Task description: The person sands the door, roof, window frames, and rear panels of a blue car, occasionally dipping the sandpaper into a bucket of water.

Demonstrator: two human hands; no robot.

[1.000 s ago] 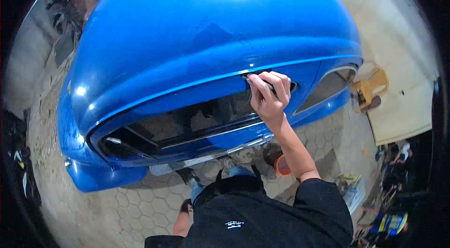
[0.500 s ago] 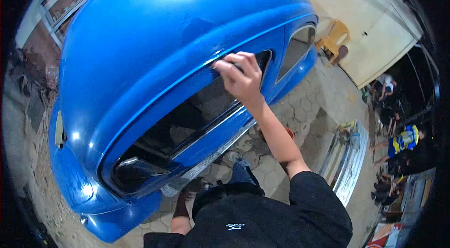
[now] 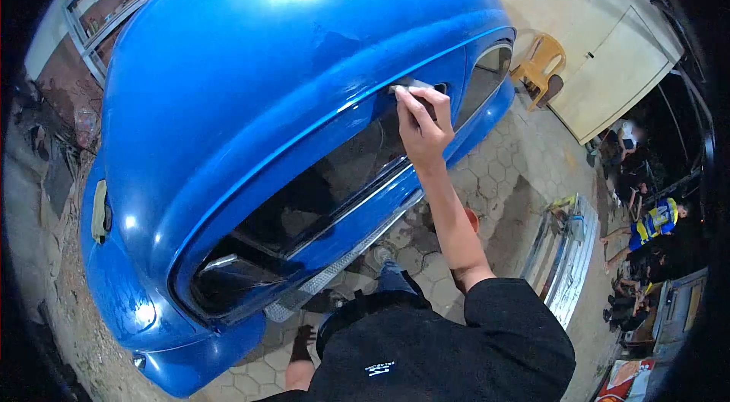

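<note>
My right hand (image 3: 427,125) reaches out to the blue car (image 3: 251,83), closed around a thin, flat grey piece (image 3: 413,83) that looks like a folded sheet or pad. The piece lies against the strip between the roof gutter and the top of the side window (image 3: 342,166), near the window's rear upper corner. My fingers cover part of it. Low by my body, my left hand (image 3: 304,337) hangs in shadow with its fingers apart, holding nothing that shows.
A pale cloth (image 3: 99,212) lies on the car's front. An orange pot (image 3: 472,219) stands on the paving behind my right forearm. Metal lengths (image 3: 570,257) lie to the right. A yellow plastic chair (image 3: 541,64) stands by the wall. Several people (image 3: 655,223) are at the far right.
My right hand has moved right along the window's upper edge, toward the car's rear. The grey piece now shows beyond my fingertips. My left hand shows more clearly below.
</note>
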